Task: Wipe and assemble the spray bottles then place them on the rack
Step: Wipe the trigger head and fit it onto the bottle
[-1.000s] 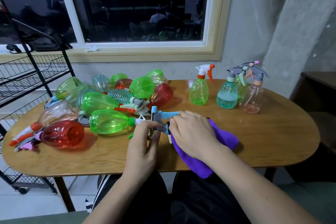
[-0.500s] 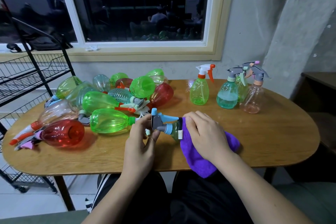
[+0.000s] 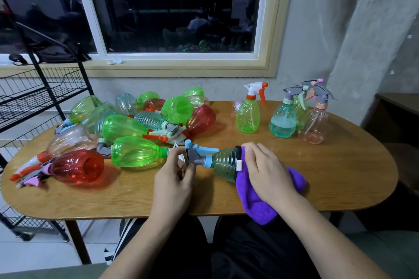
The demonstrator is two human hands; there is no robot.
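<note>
Fingers (image 3: 174,156) of the left hand (image 3: 175,179) pinch the grey-and-blue plastic trigger head (image 3: 196,154) fitted to the ribbed, dark-green transparent plastic spray bottle (image 3: 224,163). This bottle lies on its side at the near middle of the oval wooden table (image 3: 328,176), nozzle end to the left. Fingers (image 3: 254,149) of the right hand (image 3: 268,170) are curled over the purple fleecy cloth (image 3: 254,201), clamping it round the bottle's base (the base itself is hidden by cloth and hand). The loose end of the cloth hangs over the near table edge.

Just left of the left hand lies a smooth bright-green transparent bottle (image 3: 136,152). Behind it is a heap of green, red, teal and pale pink bottles, mostly on their sides. A glossy red transparent bottle (image 3: 77,166) lies at near left.

At far right, well apart from the hands, three assembled bottles stand upright:
- a green bottle with white-and-orange trigger (image 3: 248,118)
- a teal bottle (image 3: 283,122)
- a pale pink bottle (image 3: 314,124)

A black wire rack (image 3: 34,95) stands left of the table.
</note>
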